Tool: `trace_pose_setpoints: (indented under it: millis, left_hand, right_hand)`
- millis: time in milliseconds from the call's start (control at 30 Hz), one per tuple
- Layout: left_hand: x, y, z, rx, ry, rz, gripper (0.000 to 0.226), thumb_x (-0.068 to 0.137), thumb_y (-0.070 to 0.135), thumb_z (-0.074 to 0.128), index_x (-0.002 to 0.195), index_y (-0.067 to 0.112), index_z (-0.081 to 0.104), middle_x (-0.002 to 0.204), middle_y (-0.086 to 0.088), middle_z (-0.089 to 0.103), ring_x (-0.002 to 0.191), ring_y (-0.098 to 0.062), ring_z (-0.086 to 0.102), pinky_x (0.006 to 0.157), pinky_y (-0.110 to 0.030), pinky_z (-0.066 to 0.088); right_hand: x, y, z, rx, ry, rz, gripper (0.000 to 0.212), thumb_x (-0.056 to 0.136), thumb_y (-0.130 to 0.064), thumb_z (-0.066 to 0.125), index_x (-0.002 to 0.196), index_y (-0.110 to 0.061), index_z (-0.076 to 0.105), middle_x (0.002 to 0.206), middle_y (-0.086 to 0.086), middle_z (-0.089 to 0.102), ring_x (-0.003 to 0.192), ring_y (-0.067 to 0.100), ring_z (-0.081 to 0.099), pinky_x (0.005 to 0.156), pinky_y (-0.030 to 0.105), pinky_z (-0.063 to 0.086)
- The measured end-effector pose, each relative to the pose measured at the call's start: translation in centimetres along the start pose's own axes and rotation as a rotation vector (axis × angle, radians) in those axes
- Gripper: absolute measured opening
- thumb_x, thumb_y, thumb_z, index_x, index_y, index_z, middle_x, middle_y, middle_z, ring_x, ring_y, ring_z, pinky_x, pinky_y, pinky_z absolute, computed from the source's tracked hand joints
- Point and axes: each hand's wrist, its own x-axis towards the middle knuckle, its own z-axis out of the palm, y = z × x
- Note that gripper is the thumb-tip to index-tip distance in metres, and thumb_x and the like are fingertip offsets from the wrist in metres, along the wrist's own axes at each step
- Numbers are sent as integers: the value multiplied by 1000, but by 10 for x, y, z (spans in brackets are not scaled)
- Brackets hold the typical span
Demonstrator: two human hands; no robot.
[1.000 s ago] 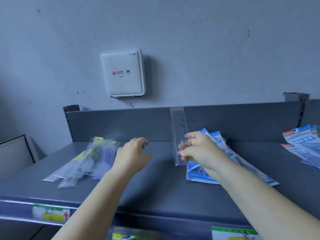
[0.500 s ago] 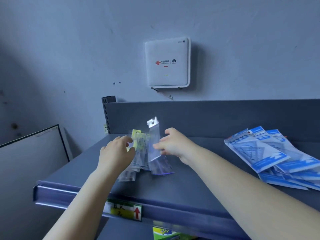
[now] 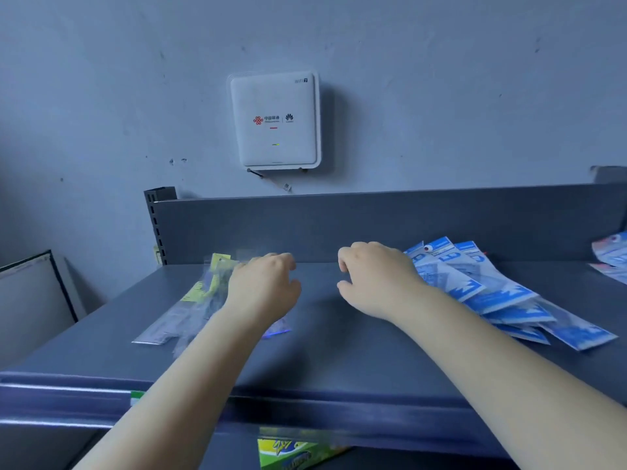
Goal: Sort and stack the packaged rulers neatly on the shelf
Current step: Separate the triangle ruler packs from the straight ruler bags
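Note:
A loose pile of clear packaged rulers (image 3: 200,296), one with a yellow header, lies on the left part of the grey shelf (image 3: 325,361). My left hand (image 3: 264,286) rests over the right side of that pile, fingers curled; whether it grips a pack is hidden. A fan of blue-and-white ruler packs (image 3: 492,290) lies to the right. My right hand (image 3: 373,276) hovers between the two piles with loosely curled fingers, holding nothing, its back touching the edge of the blue packs.
The shelf has a grey back panel (image 3: 373,225) and a front lip (image 3: 237,401) with a price label. A white router box (image 3: 274,120) hangs on the wall above. More blue packs (image 3: 610,256) lie at the far right. A pale board (image 3: 34,300) leans at left.
My right hand carried a clear ruler pack from the blue pile to the left pile, let it go, and has drawn back toward the middle. The left hand stays by the clear pile.

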Motion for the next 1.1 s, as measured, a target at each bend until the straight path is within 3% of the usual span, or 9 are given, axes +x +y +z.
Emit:
trace_pose_setpoints:
  millis: [233,467,667,733,867,1100]
  left_hand:
    - [2,113,4,7,22,202,30,89,24,46,117,20,54,109,2,60,104,-23,54,81,-29,34]
    - [-5,253,9,-12,37,398,23,92,30,45,110,19,53,103,2,60,102,-23,54,74,-27,30]
    - [-13,368,22,-65,7,464,29,89,31,46,116,20,53,109,1,59,108,-22,54,80,-28,34]
    - [-16,403,29,-88,-21,476,32,90,33,46,119,22,53,112,2,59,109,-22,53,80,-28,34]
    - [-17,465,40,-183,-117,454,31,89,33,47,118,24,53,114,5,59,107,-23,55,74,-26,33]
    - [5,536,54,-336,-392,350,36,91,38,50,124,24,51,125,3,57,110,-21,55,86,-30,44]
  right_hand:
    - [-66,100,-20,-78,57,132,24,92,-25,43,113,-17,52,115,-2,54,109,20,49,71,27,31]
    - [-135,208,-44,-118,61,211,20,93,-26,44,107,-15,51,107,0,54,105,23,50,72,30,34]
    - [-194,302,-68,-2,55,353,15,91,-24,47,101,-15,54,106,0,55,100,22,50,73,30,40]
    - [-211,336,-72,45,52,401,10,89,-21,50,94,-14,54,100,0,55,94,22,50,73,31,42]
    - [-238,398,-81,49,38,458,13,88,-20,52,99,-14,56,94,-3,48,97,22,52,80,32,44]
    - [-254,472,-90,31,-73,586,29,95,-22,43,119,-9,53,121,8,54,109,26,52,88,34,44]
